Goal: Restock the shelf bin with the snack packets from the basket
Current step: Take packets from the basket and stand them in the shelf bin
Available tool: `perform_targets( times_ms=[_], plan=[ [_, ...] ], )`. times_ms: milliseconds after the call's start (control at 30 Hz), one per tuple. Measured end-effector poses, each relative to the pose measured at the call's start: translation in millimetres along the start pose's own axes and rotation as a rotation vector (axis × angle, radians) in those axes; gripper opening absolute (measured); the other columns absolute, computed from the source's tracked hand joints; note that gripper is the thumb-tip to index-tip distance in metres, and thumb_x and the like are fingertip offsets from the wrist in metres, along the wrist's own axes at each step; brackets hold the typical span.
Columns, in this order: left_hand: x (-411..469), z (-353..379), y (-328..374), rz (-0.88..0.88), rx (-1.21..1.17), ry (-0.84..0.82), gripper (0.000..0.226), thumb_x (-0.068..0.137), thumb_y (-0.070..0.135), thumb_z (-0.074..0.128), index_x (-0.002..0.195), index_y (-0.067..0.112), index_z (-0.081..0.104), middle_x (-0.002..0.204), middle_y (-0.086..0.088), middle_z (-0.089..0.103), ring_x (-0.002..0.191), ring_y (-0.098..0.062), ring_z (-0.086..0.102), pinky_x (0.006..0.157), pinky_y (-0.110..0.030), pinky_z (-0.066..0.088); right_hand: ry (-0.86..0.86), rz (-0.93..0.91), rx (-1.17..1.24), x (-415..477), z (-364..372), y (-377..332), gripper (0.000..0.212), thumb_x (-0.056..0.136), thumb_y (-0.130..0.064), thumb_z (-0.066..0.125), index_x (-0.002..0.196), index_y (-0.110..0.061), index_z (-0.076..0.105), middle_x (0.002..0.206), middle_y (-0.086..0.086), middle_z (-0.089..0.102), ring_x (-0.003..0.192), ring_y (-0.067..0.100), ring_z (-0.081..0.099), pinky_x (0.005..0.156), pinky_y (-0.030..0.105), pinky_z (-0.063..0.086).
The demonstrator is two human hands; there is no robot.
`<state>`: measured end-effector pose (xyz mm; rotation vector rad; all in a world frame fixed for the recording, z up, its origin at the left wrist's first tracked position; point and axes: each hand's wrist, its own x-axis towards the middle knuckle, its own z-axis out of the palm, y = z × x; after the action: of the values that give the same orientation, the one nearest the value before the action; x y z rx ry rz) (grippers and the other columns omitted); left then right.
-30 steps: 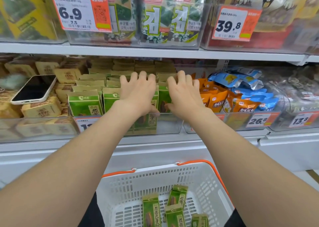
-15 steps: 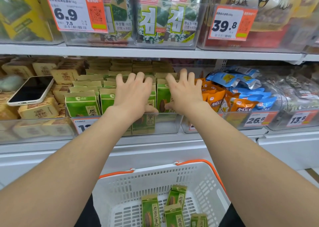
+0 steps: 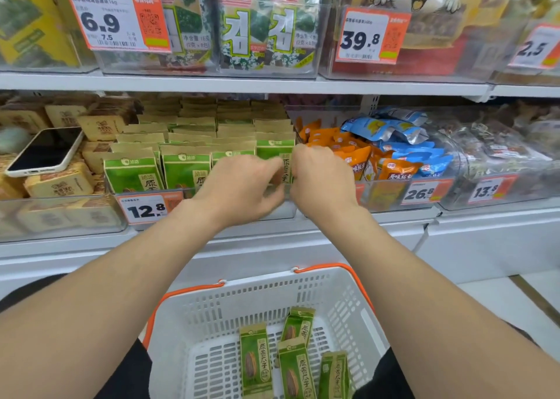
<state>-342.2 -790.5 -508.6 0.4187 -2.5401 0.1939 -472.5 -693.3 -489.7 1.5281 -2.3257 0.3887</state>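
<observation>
Green packets fill the clear bin nearly wall to wall. The shelf board overhead limits entry. The white basket below is open-topped.

One head-worn camera looks forward and down, close on shelf and basket

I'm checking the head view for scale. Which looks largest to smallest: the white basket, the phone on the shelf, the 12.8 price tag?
1. white basket, nearest the camera
2. phone
3. 12.8 price tag
</observation>
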Motion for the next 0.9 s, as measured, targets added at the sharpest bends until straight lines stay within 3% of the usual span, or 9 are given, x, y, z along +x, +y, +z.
perform_targets(
  times_ms=[67,200,367,433,500,567,700,800,900],
  plan=[
    [-6.3,12.9,10.6,0.016,0.007,-0.242,0.019,0.093,0.046,0.053,0.089,0.028,0.061,0.073,0.004,0.066,0.068,-0.027,0.064,0.056,-0.034,0.05,-0.22,0.023,0.049,-21.8,-2.8,3.0,0.019,0.089,-0.015,0.067,0.098,-0.019,0.051,0.094,0.006,0.05,0.085,0.034,0.056,0.068,0.037,0.039],
    [-17.2,53.4,28.9,0.031,-0.024,-0.694,0.011,0.097,0.035,0.054,0.09,0.031,0.062,0.09,0.003,0.07,0.079,-0.026,0.062,0.06,-0.031,0.042,-0.666,-0.008,-0.063,-55.0,7.8,15.7,0.021,0.092,-0.012,0.06,0.111,-0.017,0.052,0.108,0.008,0.055,0.089,0.031,0.055,0.073,0.038,0.045],
    [-43.3,118.0,59.8,-0.01,-0.153,-0.945,0.014,0.097,0.025,0.053,0.089,0.026,0.064,0.09,0.003,0.069,0.075,-0.021,0.063,0.068,-0.038,0.055,-1.029,0.009,-0.22,-92.0,34.6,28.4,0.012,0.097,-0.007,0.053,0.102,-0.015,0.046,0.087,0.003,0.04,0.084,0.025,0.054,0.085,0.04,0.053],
    [-58.1,150.9,76.9,-0.011,-0.182,-1.008,0.017,0.098,0.027,0.053,0.094,0.021,0.068,0.089,0.001,0.069,0.079,-0.025,0.065,0.077,-0.043,0.059,-1.109,0.014,-0.232,-105.1,52.9,32.0,0.01,0.096,-0.007,0.054,0.103,-0.013,0.049,0.097,0.003,0.052,0.096,0.028,0.058,0.097,0.043,0.056],
    [-74.8,180.0,96.7,0.009,-0.212,-1.053,0.02,0.1,0.029,0.052,0.096,0.02,0.069,0.09,0.0,0.069,0.081,-0.025,0.066,0.081,-0.044,0.059,-1.206,0.021,-0.236,-116.1,74.6,35.4,0.037,0.096,-0.012,0.059,0.133,-0.017,0.054,0.124,0.005,0.062,0.112,0.031,0.063,0.101,0.046,0.055],
    [-92.6,204.5,117.1,-0.005,-0.271,-1.127,0.021,0.103,0.019,0.049,0.101,0.017,0.069,0.1,-0.003,0.07,0.085,-0.024,0.065,0.083,-0.042,0.058,-1.247,0.019,-0.234,-124.7,91.2,37.7,0.054,0.096,-0.015,0.062,0.148,-0.016,0.049,0.141,0.008,0.058,0.12,0.035,0.062,0.1,0.051,0.055],
    [-132.4,251.5,146.4,0.067,-0.374,-1.217,0.033,0.107,0.014,0.04,0.133,0.012,0.059,0.127,-0.009,0.064,0.109,-0.03,0.061,0.1,-0.046,0.051,-1.227,0.006,-0.219,-134.8,107.0,51.9,0.048,0.095,-0.007,0.059,0.141,-0.013,0.052,0.127,0.012,0.055,0.112,0.035,0.059,0.097,0.054,0.055],
    [-157.1,279.2,166.4,0.171,-0.389,-1.286,0.076,0.097,-0.006,0.048,0.163,0.023,0.026,0.142,-0.015,0.052,0.099,-0.03,0.06,0.084,-0.047,0.058,-1.257,0.042,-0.244,-136.1,113.0,66.8,0.041,0.095,-0.005,0.057,0.134,-0.013,0.055,0.11,0.007,0.051,0.115,0.036,0.059,0.098,0.055,0.053],
    [-167.6,288.6,192.0,0.323,-0.295,-1.318,0.099,0.096,-0.011,0.047,0.165,0.045,0.002,0.175,-0.008,0.007,0.087,-0.027,0.06,0.062,-0.039,0.051,-1.272,0.073,-0.266,-131.6,120.7,79.5,0.035,0.095,-0.006,0.056,0.128,-0.015,0.055,0.107,0.007,0.047,0.115,0.036,0.06,0.1,0.054,0.052]
  ],
)
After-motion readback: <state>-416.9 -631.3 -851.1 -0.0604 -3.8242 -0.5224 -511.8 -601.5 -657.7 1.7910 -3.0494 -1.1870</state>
